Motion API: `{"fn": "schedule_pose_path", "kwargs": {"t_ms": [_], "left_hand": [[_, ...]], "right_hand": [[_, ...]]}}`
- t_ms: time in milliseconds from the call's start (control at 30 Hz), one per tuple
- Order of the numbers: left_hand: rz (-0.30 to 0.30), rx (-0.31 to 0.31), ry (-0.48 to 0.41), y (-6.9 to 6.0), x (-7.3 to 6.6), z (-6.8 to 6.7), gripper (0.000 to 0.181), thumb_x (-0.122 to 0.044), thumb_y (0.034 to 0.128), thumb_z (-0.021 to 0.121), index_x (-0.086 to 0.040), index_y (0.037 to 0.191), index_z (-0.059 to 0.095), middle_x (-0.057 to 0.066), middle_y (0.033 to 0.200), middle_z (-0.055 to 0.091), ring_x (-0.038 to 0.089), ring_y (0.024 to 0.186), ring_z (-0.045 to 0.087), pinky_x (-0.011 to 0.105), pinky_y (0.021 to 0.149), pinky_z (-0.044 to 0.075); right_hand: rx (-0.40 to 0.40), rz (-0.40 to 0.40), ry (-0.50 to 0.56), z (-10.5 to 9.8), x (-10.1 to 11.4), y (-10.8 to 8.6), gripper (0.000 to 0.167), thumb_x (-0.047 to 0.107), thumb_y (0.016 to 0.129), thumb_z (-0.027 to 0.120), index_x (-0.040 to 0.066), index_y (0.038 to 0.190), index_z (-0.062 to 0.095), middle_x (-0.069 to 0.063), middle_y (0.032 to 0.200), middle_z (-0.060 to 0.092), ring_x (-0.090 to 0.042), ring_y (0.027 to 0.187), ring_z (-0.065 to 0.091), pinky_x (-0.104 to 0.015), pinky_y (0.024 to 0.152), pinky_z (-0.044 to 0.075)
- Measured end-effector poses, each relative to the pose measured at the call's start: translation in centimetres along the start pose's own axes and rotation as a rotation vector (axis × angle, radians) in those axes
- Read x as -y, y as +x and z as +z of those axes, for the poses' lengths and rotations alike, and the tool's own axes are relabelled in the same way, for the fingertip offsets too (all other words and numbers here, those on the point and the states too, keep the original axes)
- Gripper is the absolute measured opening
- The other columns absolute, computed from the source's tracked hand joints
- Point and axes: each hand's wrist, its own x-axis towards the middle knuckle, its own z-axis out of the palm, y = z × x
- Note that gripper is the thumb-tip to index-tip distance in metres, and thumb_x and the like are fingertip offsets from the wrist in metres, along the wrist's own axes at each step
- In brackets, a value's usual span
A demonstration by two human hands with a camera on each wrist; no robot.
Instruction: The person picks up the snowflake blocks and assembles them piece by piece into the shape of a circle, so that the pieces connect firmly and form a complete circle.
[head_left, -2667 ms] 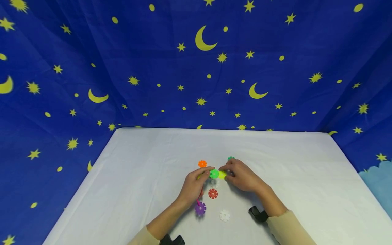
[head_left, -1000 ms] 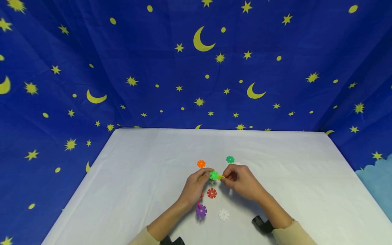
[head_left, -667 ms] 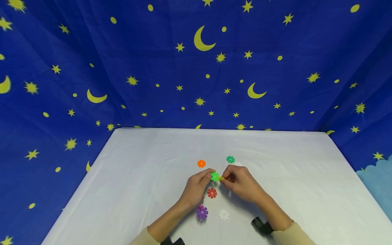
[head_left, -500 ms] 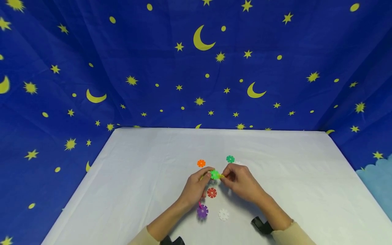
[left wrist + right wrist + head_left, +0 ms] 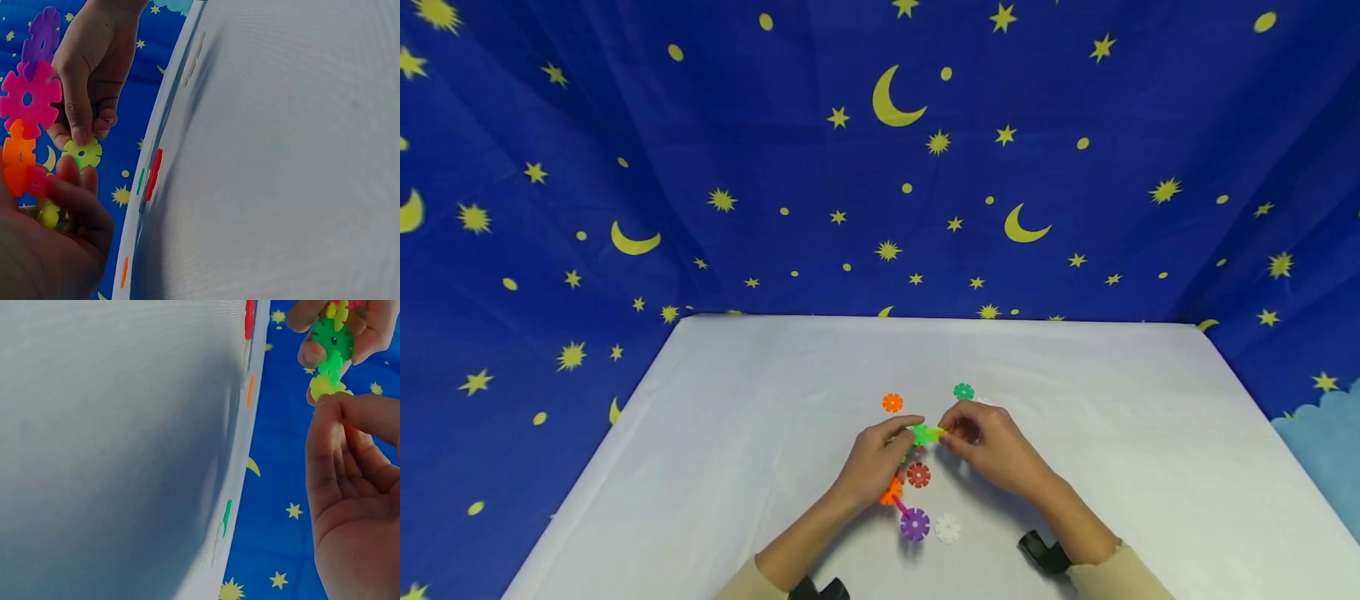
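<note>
My left hand (image 5: 872, 460) grips a chain of notched plastic snowflake discs over the white table. From below it hang an orange disc (image 5: 891, 493), a pink disc (image 5: 30, 100) and a purple disc (image 5: 914, 525). Between the hands, a bright green disc (image 5: 920, 435) joins a yellow disc (image 5: 935, 434) at the chain's other end. Thumb and forefinger of my right hand (image 5: 992, 440) pinch that yellow disc's edge. The right wrist view shows a darker green disc (image 5: 332, 340) further along, among the left fingers. Part of the chain is hidden by the left hand.
Loose discs lie flat on the white table (image 5: 760, 433): orange (image 5: 892, 402) and teal (image 5: 963, 391) behind the hands, red (image 5: 918, 475) and white (image 5: 947, 529) in front. A blue star-patterned curtain (image 5: 820, 150) borders the table. Black wrist cameras (image 5: 1043, 553) sit low.
The chain's hanging end has swung right, and its orange disc now shows below the left hand. The right hand has turned from lying over the yellow disc to pinching its edge.
</note>
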Motion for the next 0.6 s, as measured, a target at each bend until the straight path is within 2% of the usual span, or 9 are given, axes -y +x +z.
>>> {"fn": "schedule_pose_path", "kwargs": {"t_ms": [200,300,433,500,600], "left_hand": [[-0.022,-0.069,-0.018,0.16,-0.12,-0.28,0.031,-0.019,0.0989,0.045,-0.012,0.122,0.064,0.009,0.092,0.064,0.012,0.044,0.047,0.026,0.042,0.042],[-0.013,-0.075,-0.042,0.22,-0.06,-0.33,0.031,-0.018,0.0987,0.044,-0.011,0.121,0.064,0.009,0.092,0.065,0.014,0.045,0.050,0.027,0.043,0.043],[-0.002,-0.067,-0.071,0.27,0.03,-0.30,0.032,-0.017,0.0992,0.043,-0.010,0.123,0.063,0.012,0.090,0.066,0.015,0.046,0.052,0.027,0.043,0.044],[0.001,-0.073,-0.085,0.31,0.10,-0.31,0.031,-0.016,0.0993,0.042,-0.009,0.123,0.062,0.012,0.089,0.066,0.015,0.046,0.052,0.027,0.043,0.045],[-0.005,-0.085,-0.104,0.38,0.13,-0.34,0.032,-0.014,0.0989,0.042,-0.008,0.123,0.061,0.013,0.089,0.066,0.015,0.046,0.051,0.027,0.043,0.046]], "right_hand": [[0.086,0.031,0.005,0.11,-0.40,0.13,0.015,0.009,0.086,0.073,0.014,0.099,0.067,0.011,0.083,0.061,-0.008,0.072,0.057,-0.025,0.063,0.051],[0.121,0.049,-0.004,-0.03,-0.70,0.18,0.013,0.011,0.088,0.071,0.011,0.100,0.069,0.011,0.084,0.062,-0.008,0.072,0.058,-0.026,0.064,0.051],[0.164,0.084,-0.016,-0.27,-0.94,0.09,0.008,0.013,0.088,0.070,0.012,0.096,0.070,0.011,0.081,0.063,-0.008,0.070,0.058,-0.026,0.062,0.051],[0.217,0.068,-0.018,-0.13,-0.92,0.10,0.006,0.014,0.089,0.070,0.014,0.094,0.070,0.012,0.081,0.063,-0.007,0.070,0.058,-0.026,0.062,0.051],[0.309,-0.001,-0.013,0.35,-0.55,0.23,0.009,0.014,0.089,0.070,0.015,0.098,0.071,0.011,0.084,0.063,-0.008,0.072,0.057,-0.026,0.063,0.051]]}}
